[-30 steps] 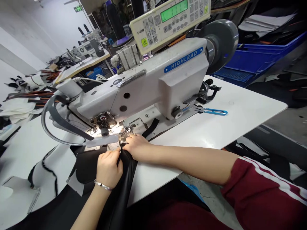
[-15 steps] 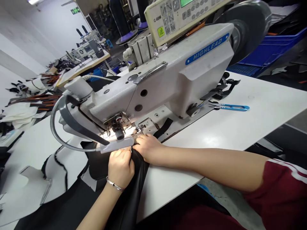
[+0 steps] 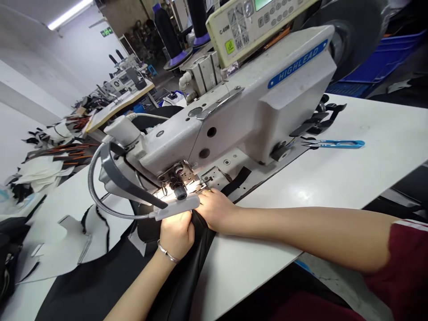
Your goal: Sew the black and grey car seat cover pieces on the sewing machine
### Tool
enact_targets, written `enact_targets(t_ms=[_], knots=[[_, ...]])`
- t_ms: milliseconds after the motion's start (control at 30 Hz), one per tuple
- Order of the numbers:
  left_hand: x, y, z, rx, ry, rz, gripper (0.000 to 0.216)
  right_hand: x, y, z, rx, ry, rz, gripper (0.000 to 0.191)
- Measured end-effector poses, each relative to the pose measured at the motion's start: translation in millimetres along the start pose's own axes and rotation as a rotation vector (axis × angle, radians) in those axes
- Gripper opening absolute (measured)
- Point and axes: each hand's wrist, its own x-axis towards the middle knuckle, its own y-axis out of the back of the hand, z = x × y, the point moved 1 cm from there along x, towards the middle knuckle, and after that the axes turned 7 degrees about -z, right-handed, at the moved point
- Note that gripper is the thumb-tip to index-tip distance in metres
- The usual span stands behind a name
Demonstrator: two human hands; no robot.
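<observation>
My left hand (image 3: 176, 234), with a bracelet at the wrist, is closed on black leather-like material (image 3: 185, 285) just in front of the lamp head. My right hand (image 3: 216, 209) lies beside it, fingers bent at the material's edge near the needle area of the sewing machine (image 3: 247, 107). The lamp head (image 3: 177, 207) hides the fingertips of both hands and part of the lit stitching spot. A dark strip (image 3: 237, 179) lies on the machine bed behind my right hand. The black material drapes over the table's front edge towards me.
Blue thread snips (image 3: 344, 144) lie on the white table (image 3: 334, 174) to the right. Pale cut pieces with black edging (image 3: 70, 245) lie at the left. Thread cones (image 3: 169, 38) stand behind the machine, and a blue crate (image 3: 377, 62) is at the back right.
The whole view has shifted, so machine, table and hands appear further right. Both hands keep nearly the same place at the needle area, still on the black material.
</observation>
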Motion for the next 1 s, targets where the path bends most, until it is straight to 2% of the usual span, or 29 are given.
enact_targets(t_ms=[233,300,367,467,600,667,767,900,1000], knots=[[1,3,1,0.03,-0.036,0.047,0.023,-2,1,-2,-0.006,-0.014,0.016,0.016],[2,7,3,0.075,-0.028,0.004,0.023,-3,1,0,-0.029,0.026,0.06,0.017],[4,13,3,0.11,0.014,-0.087,0.021,-3,0,3,-0.071,0.134,0.136,0.022],[10,23,-4,-0.004,0.213,-0.232,0.021,-4,-3,11,-0.09,0.287,0.16,0.022],[20,27,-10,-0.3,0.716,-0.351,0.021,-3,-4,17,-0.04,0.295,0.044,0.019],[24,24,-6,-0.35,0.909,-0.331,0.023,-3,-2,16,-0.033,0.286,0.017,0.021],[27,17,9,-0.316,1.037,-0.251,0.026,-3,1,14,-0.024,0.279,0.002,0.022],[20,11,26,-0.256,1.076,-0.086,0.025,-4,3,14,0.001,0.25,-0.015,0.022],[9,10,20,-0.314,1.002,-0.061,0.029,-6,3,14,0.016,0.242,-0.014,0.022]])
